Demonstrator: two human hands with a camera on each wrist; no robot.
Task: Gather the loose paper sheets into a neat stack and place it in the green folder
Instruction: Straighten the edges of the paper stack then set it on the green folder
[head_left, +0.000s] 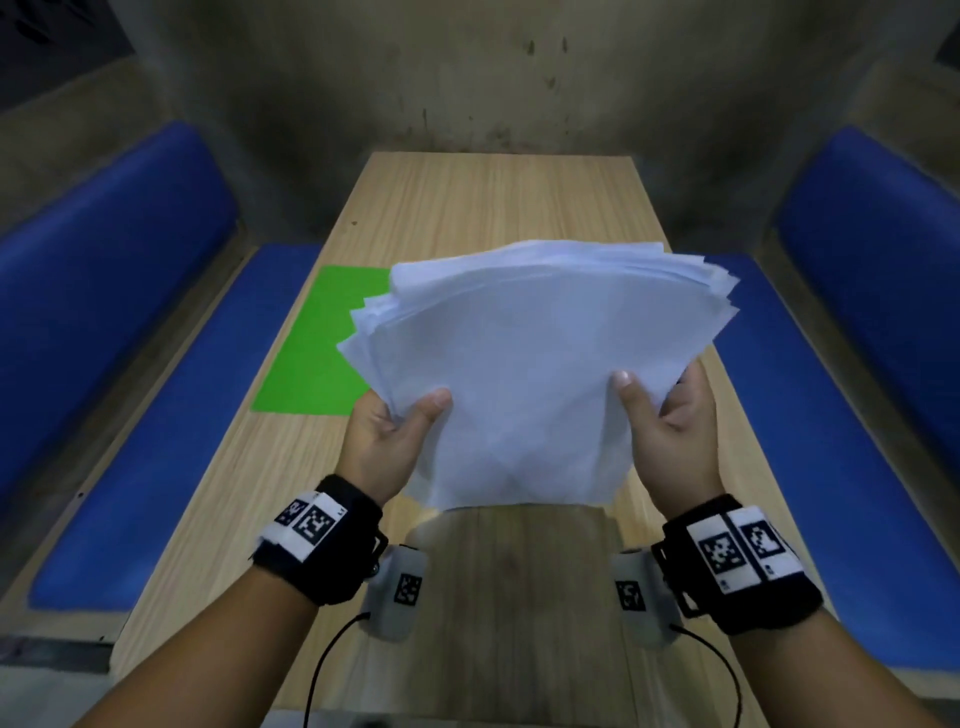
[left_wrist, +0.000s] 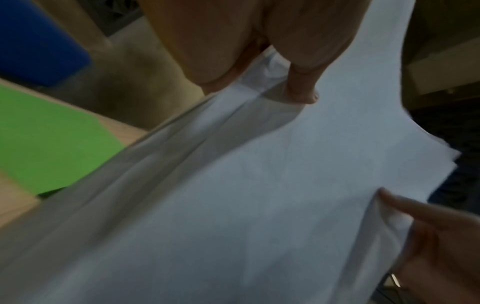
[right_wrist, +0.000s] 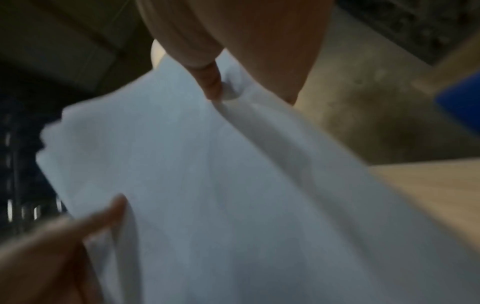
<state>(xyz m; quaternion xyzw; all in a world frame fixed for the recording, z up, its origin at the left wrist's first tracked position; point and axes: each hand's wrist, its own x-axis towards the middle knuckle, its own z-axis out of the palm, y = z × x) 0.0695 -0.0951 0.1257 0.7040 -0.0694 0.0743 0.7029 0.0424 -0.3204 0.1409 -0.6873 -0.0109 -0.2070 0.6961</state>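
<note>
While the left hand (head_left: 387, 436) and right hand (head_left: 670, 426) pinch the fanned paper sheets (head_left: 535, 374) above the desk (head_left: 493, 208), uneven grip risks sheets slipping before the green folder (head_left: 317, 353).

You are looking down a long wooden table (head_left: 467, 208) that runs away from you to a stained, drab wall (head_left: 467, 78). Blue padded benches (head_left: 171, 415) flank it on both sides, each with a blue backrest (head_left: 104, 244) above.

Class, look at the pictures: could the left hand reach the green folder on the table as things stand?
Probably not yet: the left hand grips the paper stack together with the right hand. The green folder lies close, uncovered.
</note>
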